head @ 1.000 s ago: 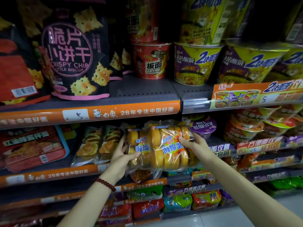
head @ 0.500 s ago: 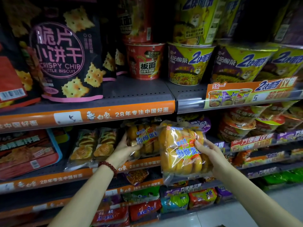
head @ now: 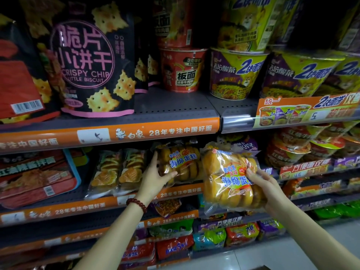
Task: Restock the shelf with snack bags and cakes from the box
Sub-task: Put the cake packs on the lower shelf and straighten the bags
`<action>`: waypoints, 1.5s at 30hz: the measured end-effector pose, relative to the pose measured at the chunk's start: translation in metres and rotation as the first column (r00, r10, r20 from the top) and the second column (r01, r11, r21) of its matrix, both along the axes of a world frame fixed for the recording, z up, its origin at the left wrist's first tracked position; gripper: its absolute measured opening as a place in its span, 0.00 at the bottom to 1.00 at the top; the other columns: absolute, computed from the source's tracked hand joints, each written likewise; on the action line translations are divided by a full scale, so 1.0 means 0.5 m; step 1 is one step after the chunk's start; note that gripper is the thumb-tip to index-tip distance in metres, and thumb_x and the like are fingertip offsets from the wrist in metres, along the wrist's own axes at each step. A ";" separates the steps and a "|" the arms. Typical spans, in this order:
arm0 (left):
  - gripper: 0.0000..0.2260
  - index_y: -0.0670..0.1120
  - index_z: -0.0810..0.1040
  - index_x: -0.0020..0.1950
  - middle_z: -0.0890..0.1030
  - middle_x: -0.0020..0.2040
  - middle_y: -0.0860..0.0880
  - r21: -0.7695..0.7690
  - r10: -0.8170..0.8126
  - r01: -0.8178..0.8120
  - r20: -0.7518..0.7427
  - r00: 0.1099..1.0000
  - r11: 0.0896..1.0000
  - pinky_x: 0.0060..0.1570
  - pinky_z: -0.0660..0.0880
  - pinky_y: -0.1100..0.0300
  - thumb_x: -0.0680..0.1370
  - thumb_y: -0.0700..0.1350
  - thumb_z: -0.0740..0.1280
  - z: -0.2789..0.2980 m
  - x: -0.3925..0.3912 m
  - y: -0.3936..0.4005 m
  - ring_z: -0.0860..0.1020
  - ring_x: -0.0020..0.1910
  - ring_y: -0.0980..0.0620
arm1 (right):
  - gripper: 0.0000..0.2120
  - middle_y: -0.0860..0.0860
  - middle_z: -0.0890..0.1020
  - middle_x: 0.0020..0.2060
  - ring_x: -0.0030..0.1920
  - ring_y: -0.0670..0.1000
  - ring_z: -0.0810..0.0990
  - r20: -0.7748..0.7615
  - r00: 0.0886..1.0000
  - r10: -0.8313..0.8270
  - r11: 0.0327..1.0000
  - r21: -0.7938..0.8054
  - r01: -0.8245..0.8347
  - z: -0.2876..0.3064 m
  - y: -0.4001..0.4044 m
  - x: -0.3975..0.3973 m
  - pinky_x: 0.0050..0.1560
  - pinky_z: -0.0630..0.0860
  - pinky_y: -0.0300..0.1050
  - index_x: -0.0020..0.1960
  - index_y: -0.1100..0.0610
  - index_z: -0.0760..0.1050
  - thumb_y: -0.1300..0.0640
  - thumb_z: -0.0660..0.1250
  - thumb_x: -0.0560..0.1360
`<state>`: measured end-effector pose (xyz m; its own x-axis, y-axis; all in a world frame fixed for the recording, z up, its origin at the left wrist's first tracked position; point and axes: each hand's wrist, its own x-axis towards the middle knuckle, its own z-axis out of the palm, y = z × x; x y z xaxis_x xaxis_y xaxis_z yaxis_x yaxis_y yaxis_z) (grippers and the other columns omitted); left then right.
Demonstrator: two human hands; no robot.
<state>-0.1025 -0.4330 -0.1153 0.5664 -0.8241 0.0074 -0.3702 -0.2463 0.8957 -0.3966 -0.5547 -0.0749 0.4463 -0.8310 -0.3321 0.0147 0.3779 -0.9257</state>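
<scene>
With our left hand gripping the shelved cake bag and right hand gripping a second bag just right of it, off the shelf, we'd slide it in upright alongside.

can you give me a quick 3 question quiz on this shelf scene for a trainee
1. True or false: the right hand grips a sponge cake bag held out in front of the shelf.
2. Which item does the left hand hold? A) the cake bag on the shelf B) the crispy chip bag C) the red noodle cup
3. Fill in: the left wrist wears a red bead ____.

Key: 1 true; 2 A; 3 bracelet
</scene>
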 end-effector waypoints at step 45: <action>0.44 0.52 0.54 0.78 0.60 0.72 0.53 0.003 -0.112 0.118 -0.287 0.951 0.993 0.67 0.64 0.61 0.69 0.35 0.75 0.014 -0.012 0.108 0.60 0.74 0.53 | 0.34 0.57 0.76 0.65 0.64 0.61 0.74 -0.414 0.910 0.022 0.916 -0.356 -0.185 0.029 -0.052 0.294 0.65 0.70 0.55 0.69 0.57 0.67 0.40 0.70 0.71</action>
